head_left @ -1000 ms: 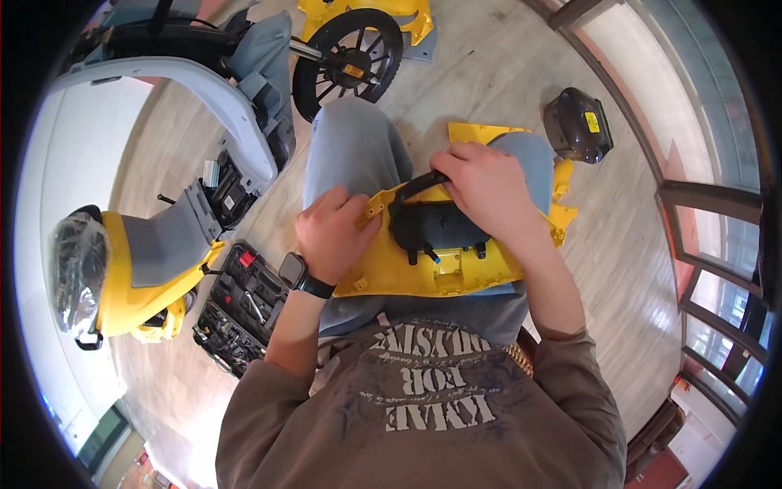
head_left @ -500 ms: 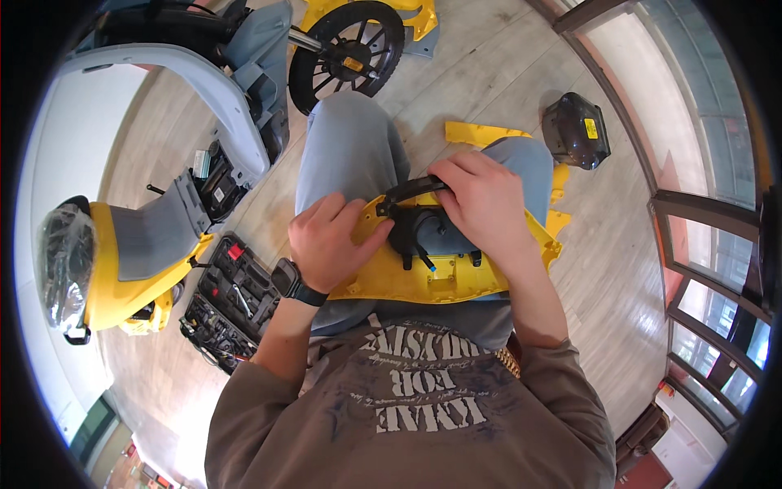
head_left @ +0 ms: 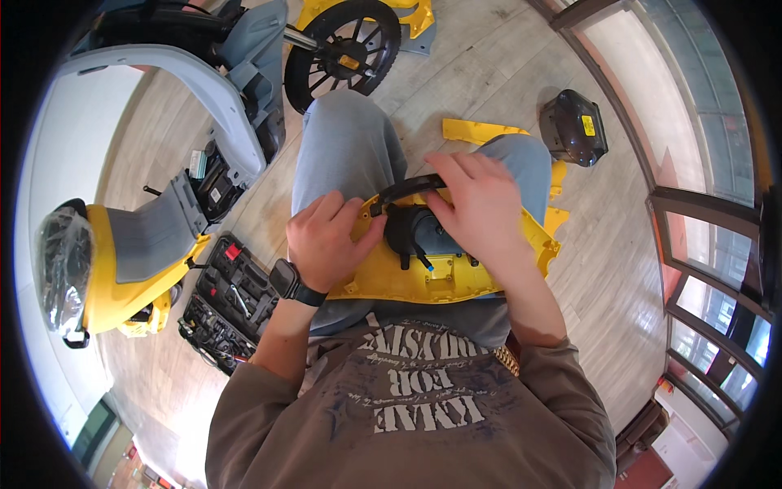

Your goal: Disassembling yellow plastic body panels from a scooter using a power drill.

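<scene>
A yellow scooter body panel (head_left: 383, 281) lies across my lap with its ribbed inner side up. Set in its middle is a round black lamp-like housing (head_left: 413, 230), from which a short cable with a blue tip sticks out. My left hand (head_left: 327, 242), with a watch on its wrist, grips the panel's left edge, its thumb by the left end of a curved black strip (head_left: 407, 187). My right hand (head_left: 481, 204) pinches the strip's right end between thumb and fingers, above the panel's far edge. Part of the housing is hidden under the right hand.
An open tool case (head_left: 236, 293) lies left of me. Beyond it stands a partly stripped scooter with a grey seat (head_left: 155, 232) and a black wheel (head_left: 342, 57). A dark glossy box (head_left: 573, 128) and several yellow panel pieces (head_left: 485, 130) lie on the floor ahead and right.
The right hand's fingers have shifted slightly to the left along the black strip, and the strip's left end has moved slightly left. My left hand stays on the panel edge.
</scene>
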### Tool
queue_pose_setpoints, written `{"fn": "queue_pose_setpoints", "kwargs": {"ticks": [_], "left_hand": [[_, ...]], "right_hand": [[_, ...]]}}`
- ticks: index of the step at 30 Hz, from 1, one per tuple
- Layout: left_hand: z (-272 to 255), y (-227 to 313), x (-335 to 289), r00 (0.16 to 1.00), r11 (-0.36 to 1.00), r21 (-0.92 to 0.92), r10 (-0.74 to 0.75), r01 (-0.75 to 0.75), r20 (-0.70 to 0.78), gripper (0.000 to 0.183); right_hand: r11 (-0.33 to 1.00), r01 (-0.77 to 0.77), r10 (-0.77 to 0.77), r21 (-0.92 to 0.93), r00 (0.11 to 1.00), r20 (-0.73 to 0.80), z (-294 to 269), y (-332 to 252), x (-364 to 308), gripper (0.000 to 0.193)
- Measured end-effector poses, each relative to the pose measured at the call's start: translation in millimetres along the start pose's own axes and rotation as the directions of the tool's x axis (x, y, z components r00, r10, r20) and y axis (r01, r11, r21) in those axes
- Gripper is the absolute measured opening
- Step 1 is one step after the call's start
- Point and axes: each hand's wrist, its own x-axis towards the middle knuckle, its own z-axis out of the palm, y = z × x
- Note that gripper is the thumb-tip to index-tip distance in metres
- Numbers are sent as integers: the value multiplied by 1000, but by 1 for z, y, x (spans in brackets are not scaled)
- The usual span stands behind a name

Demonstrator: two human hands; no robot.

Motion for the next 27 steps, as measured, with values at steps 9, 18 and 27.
{"fn": "queue_pose_setpoints", "kwargs": {"ticks": [9, 18, 27], "left_hand": [[0, 2, -1, 999, 1000, -4, -10, 9, -31, 24], [3, 0, 0, 1000, 1000, 16, 20, -20, -24, 23], [1, 1, 1, 1000, 1000, 17, 18, -18, -10, 23]], "right_hand": [[809, -365, 402, 460, 916, 20, -43, 57, -49, 33], [470, -487, 513, 736, 830, 221, -21, 72, -81, 22], [570, -360, 444, 738, 891, 92, -10, 76, -89, 21]]}}
